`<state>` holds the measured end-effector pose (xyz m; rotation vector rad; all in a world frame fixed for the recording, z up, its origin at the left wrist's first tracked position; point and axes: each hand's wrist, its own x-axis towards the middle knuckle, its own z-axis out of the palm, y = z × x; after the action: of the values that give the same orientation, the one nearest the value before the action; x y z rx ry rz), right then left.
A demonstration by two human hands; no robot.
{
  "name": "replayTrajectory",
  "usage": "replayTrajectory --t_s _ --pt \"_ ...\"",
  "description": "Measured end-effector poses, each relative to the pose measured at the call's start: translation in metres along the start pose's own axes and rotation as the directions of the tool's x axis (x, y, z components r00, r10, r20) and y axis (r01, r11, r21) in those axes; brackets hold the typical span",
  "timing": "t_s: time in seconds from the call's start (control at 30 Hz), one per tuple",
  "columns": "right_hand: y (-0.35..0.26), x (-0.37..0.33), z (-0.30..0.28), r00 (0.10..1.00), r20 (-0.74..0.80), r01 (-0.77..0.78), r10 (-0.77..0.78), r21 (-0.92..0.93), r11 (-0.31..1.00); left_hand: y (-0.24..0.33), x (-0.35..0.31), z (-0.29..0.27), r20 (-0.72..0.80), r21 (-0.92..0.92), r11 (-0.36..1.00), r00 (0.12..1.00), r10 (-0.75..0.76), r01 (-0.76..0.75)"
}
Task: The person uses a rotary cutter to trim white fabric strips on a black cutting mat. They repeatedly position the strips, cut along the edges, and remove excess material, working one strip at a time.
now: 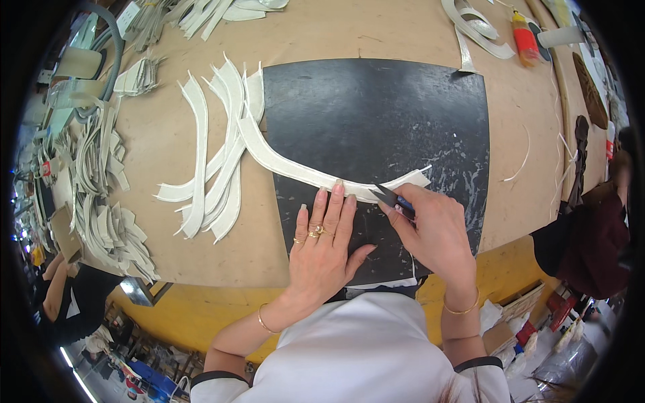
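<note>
A curved off-white fabric strip [289,163] with stitched edges lies across a black mat [369,107], its left end resting by other strips. My left hand [319,245] is flat on the mat, fingers stretched out and their tips pressing on the strip's near edge. Closed in my right hand [438,225] is a pair of small thread snips [385,195]. The dark pointed blades meet the strip just right of my left fingertips. Part of the snips' handle is hidden by my fingers.
Similar strips [232,151] lie overlapping left of the mat, with a larger heap [101,201] beyond. More strips lie along the far edge. A coiled white band [474,30] and a red bottle [525,41] stand at the far right. Other people are at both sides.
</note>
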<state>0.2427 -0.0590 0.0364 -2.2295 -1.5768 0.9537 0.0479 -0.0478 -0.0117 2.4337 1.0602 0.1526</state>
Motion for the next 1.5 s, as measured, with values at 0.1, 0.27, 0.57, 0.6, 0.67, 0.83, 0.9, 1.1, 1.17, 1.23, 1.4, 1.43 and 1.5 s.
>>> replayTrajectory --t_s 0.1,0.27,0.57,0.6,0.67,0.83,0.9,1.1,1.17,1.23,1.4,1.43,1.5 --pt "0.004 0.002 -0.002 1.000 0.012 0.003 -0.003 0.030 1.000 0.000 0.001 -0.001 0.001 0.002 1.000 1.000 0.002 -0.002" --pt "0.006 0.004 -0.001 0.999 0.009 0.033 -0.033 0.027 0.999 0.004 0.003 -0.006 0.023 0.002 1.000 0.999 -0.024 0.024" --pt "0.000 0.008 -0.008 0.993 0.093 -0.084 0.077 0.071 0.994 0.019 0.007 0.006 -0.014 0.136 0.990 0.999 -0.046 0.047" --pt "0.000 0.009 -0.007 0.994 0.080 -0.081 0.076 0.066 0.995 0.019 0.007 0.007 -0.014 0.156 0.986 0.999 -0.049 0.051" --pt "-0.002 0.009 -0.005 0.994 0.068 -0.091 0.088 0.046 0.995 0.020 0.006 0.007 -0.019 0.175 0.983 0.998 -0.056 0.059" --pt "-0.014 -0.003 0.006 0.999 -0.053 -0.011 0.008 -0.057 0.998 0.011 0.001 -0.003 0.028 0.113 0.993 0.999 -0.021 0.018" --pt "-0.019 -0.009 0.011 0.998 -0.042 0.049 -0.053 -0.090 0.995 0.003 -0.003 -0.009 0.082 0.027 0.999 0.996 0.028 -0.030" --pt "-0.007 -0.008 0.009 1.000 0.016 -0.021 0.021 0.026 0.999 -0.005 -0.005 -0.006 0.104 -0.007 0.993 0.988 0.118 -0.118" --pt "-0.001 -0.008 0.005 0.999 0.025 0.029 -0.031 0.053 0.998 -0.003 -0.005 -0.005 0.091 0.053 0.990 0.988 0.123 -0.128" --pt "0.004 -0.006 0.005 0.995 0.002 0.101 -0.101 0.043 0.994 -0.001 -0.003 -0.005 0.078 0.105 0.984 0.988 0.134 -0.142" --pt "0.016 -0.003 -0.007 0.995 0.046 0.091 -0.093 0.046 0.995 0.006 -0.002 -0.005 0.060 0.133 0.983 0.991 0.116 -0.123" --pt "0.018 -0.002 -0.008 0.993 0.052 0.102 -0.104 0.037 0.994 0.006 -0.002 -0.004 0.052 0.131 0.984 0.992 0.116 -0.122" --pt "0.020 -0.002 -0.010 0.992 0.061 0.110 -0.112 0.035 0.993 0.005 -0.002 -0.003 0.036 0.122 0.985 0.992 0.118 -0.122"
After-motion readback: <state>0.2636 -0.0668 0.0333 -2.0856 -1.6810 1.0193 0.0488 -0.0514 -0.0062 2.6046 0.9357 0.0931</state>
